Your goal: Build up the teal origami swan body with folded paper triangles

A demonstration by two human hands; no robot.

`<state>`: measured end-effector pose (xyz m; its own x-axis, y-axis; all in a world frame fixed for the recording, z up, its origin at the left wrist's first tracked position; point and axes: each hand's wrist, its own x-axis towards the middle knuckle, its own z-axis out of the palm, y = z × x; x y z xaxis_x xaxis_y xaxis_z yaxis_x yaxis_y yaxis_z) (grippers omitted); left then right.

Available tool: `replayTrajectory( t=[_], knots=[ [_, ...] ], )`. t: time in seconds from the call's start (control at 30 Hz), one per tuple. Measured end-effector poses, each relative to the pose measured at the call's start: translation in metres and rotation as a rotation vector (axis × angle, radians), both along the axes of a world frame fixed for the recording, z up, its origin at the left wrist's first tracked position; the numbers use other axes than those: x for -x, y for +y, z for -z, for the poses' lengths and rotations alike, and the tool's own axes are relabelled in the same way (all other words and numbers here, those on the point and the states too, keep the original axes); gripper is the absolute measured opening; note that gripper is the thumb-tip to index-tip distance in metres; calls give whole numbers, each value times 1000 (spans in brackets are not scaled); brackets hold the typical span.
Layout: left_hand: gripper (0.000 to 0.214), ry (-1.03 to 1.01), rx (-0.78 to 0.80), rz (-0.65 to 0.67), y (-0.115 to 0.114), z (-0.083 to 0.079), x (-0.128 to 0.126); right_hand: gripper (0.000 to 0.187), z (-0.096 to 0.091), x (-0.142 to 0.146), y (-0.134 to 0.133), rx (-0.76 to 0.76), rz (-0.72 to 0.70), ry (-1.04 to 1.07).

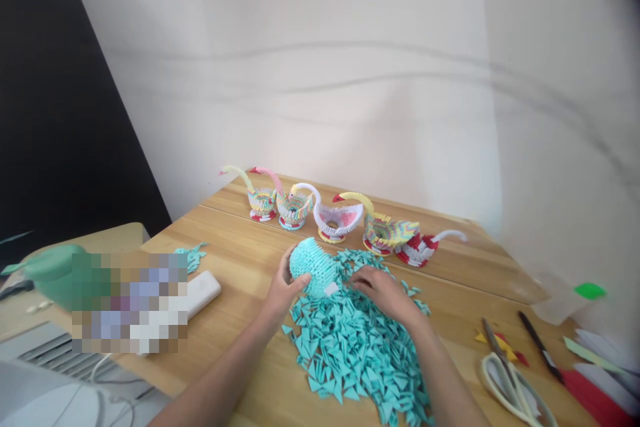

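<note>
My left hand [284, 283] is closed around the side of a turquoise folded-paper model [313, 267], its thumb pressed on the near face. The model is tilted and built from many interlocked paper pieces, and a small white piece [331, 289] shows at its lower right edge. Just right of it, my right hand [377, 287] is low over a heap of turquoise folded paper triangles [350, 340]. Its fingers are bent together at the heap, and whatever is between their tips is hidden.
Several folded-paper swans, including a white and pink one [337, 220], stand along the table's back. Scissors [505, 373] and a black pen [540, 343] lie at right. A white power strip [204, 290] and a smaller turquoise pile [190, 259] are at left.
</note>
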<state>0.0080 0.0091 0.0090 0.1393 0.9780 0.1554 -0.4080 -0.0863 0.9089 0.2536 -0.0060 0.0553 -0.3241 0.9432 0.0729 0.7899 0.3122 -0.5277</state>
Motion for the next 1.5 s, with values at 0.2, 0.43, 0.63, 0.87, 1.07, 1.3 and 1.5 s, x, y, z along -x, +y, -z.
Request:
replayTrajectory(
  t=[0.2, 0.43, 0.63, 0.87, 1.07, 1.3, 1.5],
  knots=[
    [84, 56, -35, 8, -2, -4, 0, 18, -15, 2, -3, -43, 67, 322],
    [83, 62, -37, 6, 0, 2, 1, 29, -23, 14, -9, 112, 120, 737],
    [81, 57, -55, 6, 2, 7, 0, 26, -27, 19, -14, 121, 146, 786],
    [81, 82, -57, -3, -1, 2, 0, 20, -31, 19, -17, 41, 167, 696],
    [82, 73, -22, 13, -4, -2, 0, 25, -29, 16, -17, -32, 171, 656],
    [81, 51, -18, 12, -5, -5, 0, 32, -25, 18, -16, 30, 193, 801],
    [84, 52, -48, 41, -3, -2, 0, 35, -25, 25, -17, 85, 178, 811]
  ],
)
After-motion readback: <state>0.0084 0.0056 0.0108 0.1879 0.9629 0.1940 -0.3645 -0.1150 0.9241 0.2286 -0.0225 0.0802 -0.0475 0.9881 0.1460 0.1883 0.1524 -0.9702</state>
